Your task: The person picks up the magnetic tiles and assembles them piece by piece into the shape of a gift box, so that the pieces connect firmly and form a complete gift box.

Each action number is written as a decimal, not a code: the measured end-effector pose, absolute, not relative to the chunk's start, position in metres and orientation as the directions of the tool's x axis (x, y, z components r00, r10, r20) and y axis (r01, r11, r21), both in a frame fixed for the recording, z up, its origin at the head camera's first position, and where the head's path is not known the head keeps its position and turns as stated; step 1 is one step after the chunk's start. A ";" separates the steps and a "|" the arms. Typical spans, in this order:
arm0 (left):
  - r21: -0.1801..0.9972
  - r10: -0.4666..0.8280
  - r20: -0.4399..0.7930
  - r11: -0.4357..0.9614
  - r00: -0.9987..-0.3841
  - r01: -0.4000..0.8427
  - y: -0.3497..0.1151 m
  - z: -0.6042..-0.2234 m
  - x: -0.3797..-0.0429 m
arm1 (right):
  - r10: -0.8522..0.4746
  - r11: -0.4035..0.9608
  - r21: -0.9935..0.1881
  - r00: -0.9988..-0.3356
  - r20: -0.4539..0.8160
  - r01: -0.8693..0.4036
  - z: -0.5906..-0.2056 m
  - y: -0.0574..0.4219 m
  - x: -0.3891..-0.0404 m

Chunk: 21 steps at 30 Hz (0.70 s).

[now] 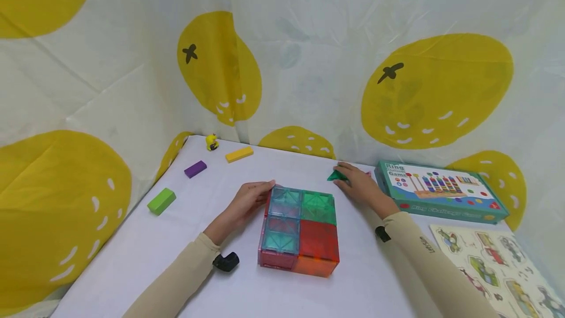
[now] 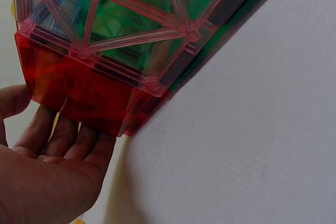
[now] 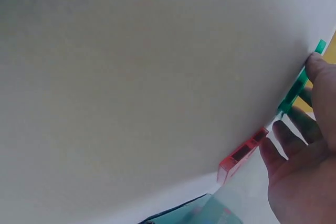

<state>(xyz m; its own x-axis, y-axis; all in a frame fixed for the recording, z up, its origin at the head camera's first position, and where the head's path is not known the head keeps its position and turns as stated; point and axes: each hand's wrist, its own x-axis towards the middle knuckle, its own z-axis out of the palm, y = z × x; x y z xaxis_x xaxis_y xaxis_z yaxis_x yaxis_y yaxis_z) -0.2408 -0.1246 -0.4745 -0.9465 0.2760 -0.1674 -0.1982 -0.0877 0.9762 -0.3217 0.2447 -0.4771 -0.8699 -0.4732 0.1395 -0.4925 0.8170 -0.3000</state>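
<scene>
A block of see-through magnetic tiles (image 1: 282,225) stands mid-table, with blue, green, red and orange panels. My left hand (image 1: 251,201) is at its far left corner. In the left wrist view, my left hand (image 2: 58,166) holds a red magnetic tile (image 2: 79,87) on the block's side, thumb at one edge and fingers partly behind it. Farther back, my right hand (image 1: 356,183) grips a green triangular magnetic tile (image 1: 336,175) low over the table. In the right wrist view, a red tile (image 3: 240,156) lies beside the fingers of my right hand (image 3: 310,140).
At right stand a Ring Challenge Game box (image 1: 441,193) and a picture board (image 1: 490,264). Green (image 1: 161,201), purple (image 1: 195,169) and yellow (image 1: 239,154) blocks lie to the left, near a small yellow figure (image 1: 212,142). A patterned curtain (image 1: 304,63) hangs behind the table.
</scene>
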 end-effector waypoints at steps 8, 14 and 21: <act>0.974 0.259 -0.171 -0.098 -0.951 -0.202 -0.125 -0.473 -0.242 | -0.513 0.785 -0.303 -0.841 0.173 -0.541 -0.477 0.241 -0.317; 0.976 0.255 -0.165 -0.098 -0.953 -0.195 -0.124 -0.475 -0.242 | -0.527 0.783 -0.278 -0.831 0.177 -0.556 -0.476 0.239 -0.306; 0.976 0.250 -0.173 -0.087 -0.953 -0.200 -0.124 -0.476 -0.241 | -0.560 0.766 -0.274 -0.813 0.160 -0.581 -0.471 0.242 -0.284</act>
<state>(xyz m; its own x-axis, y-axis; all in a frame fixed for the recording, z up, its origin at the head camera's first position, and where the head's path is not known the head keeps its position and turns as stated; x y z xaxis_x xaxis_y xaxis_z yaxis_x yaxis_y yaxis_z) -0.2409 -0.1239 -0.4757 -0.9528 0.2497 -0.1726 -0.1996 -0.0873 0.9760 -0.2839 0.2421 -0.4710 -0.8132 -0.5596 0.1598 -0.5812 0.7664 -0.2736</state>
